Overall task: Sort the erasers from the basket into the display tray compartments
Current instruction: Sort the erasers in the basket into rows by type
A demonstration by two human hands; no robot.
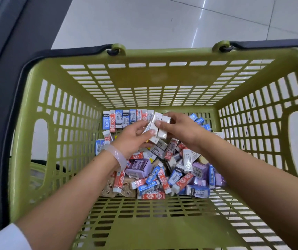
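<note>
Above the loose heap of erasers (159,170) in the green basket (162,76), a small stack of white erasers (158,126) sat pinched between both hands, left hand (133,139) curled under it with thumb on top, right hand (179,129) gripping its far end. Gathering step, likely; a row of upright erasers (126,117) lined the back wall. Next needs a carry to the display tray, not in view.

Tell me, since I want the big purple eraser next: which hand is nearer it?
Left. The left hand is just above the big purple eraser; the right hand is farther up and right.
</note>
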